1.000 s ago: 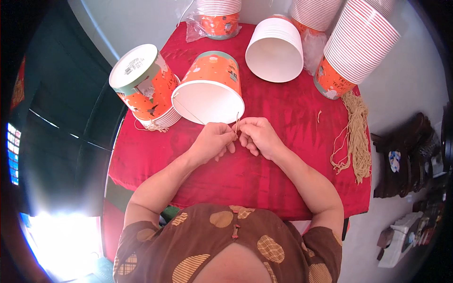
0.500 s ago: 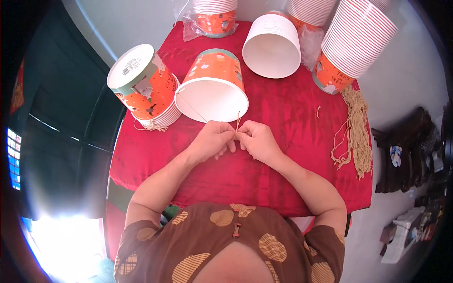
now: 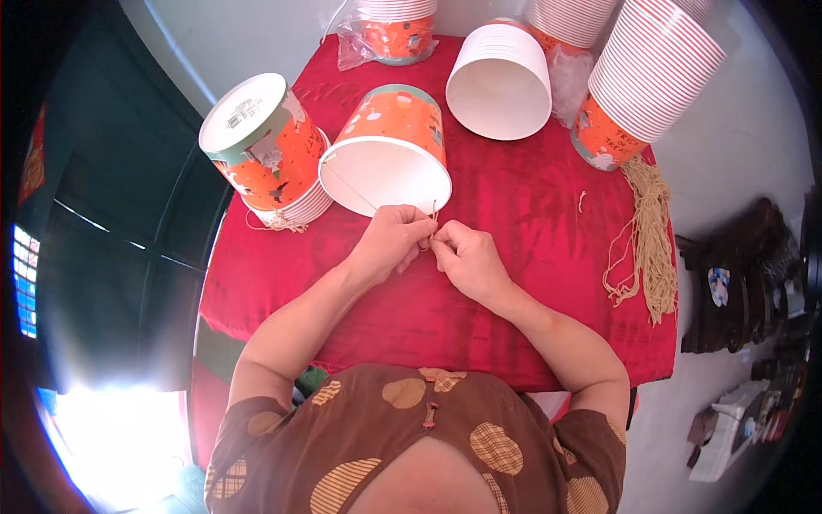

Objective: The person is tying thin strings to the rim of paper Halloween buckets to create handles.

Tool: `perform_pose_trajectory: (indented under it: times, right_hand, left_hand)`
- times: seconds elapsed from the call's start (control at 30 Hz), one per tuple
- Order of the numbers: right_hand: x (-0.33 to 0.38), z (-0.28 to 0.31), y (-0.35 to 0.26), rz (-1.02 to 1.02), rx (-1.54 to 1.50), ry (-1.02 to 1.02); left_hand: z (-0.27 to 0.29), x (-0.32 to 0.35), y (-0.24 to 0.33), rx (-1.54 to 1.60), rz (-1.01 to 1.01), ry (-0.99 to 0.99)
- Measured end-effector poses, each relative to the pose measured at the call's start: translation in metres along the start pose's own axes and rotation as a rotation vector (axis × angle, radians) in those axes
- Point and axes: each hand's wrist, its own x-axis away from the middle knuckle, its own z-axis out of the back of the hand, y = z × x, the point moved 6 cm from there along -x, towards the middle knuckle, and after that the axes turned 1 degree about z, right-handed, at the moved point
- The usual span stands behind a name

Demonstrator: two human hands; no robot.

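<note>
An orange paper bucket (image 3: pixel 390 150) lies on its side on the red tablecloth (image 3: pixel 531 223), its white open mouth toward me. A thin tan string (image 3: pixel 360 190) runs across that mouth to its near rim. My left hand (image 3: pixel 390 242) and my right hand (image 3: pixel 465 261) meet just below the rim, fingertips pinched together on the string's end. Both forearms rest over the cloth.
A stack of orange buckets (image 3: pixel 261 154) lies tipped at the left. Another white-mouthed stack (image 3: pixel 501 81) and a tall stack (image 3: pixel 642 77) stand at the back, plus bagged buckets (image 3: pixel 394 30). A bundle of tan strings (image 3: pixel 646 236) hangs over the table's right edge.
The hands have stayed at the bucket's near rim, with only small finger movements on the string. The view has shifted slightly.
</note>
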Motion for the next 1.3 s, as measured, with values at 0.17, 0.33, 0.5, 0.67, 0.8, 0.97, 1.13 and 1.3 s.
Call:
perform_pose_trajectory:
  times: [0.17, 0.33, 0.5, 0.67, 0.8, 0.97, 1.13, 1.3]
  right_hand:
    - [0.0007, 0.0004, -0.001, -0.004, 0.008, 0.0]
    - [0.0011, -0.0001, -0.0012, 0.063, 0.052, 0.018]
    - [0.0013, 0.0013, -0.0035, 0.158, 0.094, 0.049]
    - [-0.0006, -0.0014, -0.0023, 0.169, 0.105, -0.005]
    - [-0.0012, -0.0014, -0.0024, 0.21, 0.091, -0.008]
    - [-0.0014, -0.0024, -0.0069, 0.243, 0.115, -0.042]
    - [0.0003, -0.0041, -0.0033, 0.208, 0.094, -0.03]
    - [0.0007, 0.0021, -0.0059, 0.211, -0.034, -0.023]
  left_hand:
    - [0.0012, -0.0015, -0.0022, 0.066, 0.026, -0.004]
    - [0.0005, -0.002, -0.0038, 0.029, 0.033, 0.019]
    - [-0.0019, 0.0, -0.0038, -0.01, 0.027, 0.087]
    - [-0.0029, -0.0004, -0.0054, -0.034, -0.005, 0.112]
    - [-0.0024, -0.0013, -0.0041, -0.079, -0.045, 0.14]
    - [-0.0037, -0.0005, -0.0004, -0.099, -0.093, 0.154]
    - [-0.0033, -0.0009, 0.0, -0.101, -0.022, 0.137]
    - [0.0001, 0.0032, -0.0008, -0.083, -0.01, 0.055]
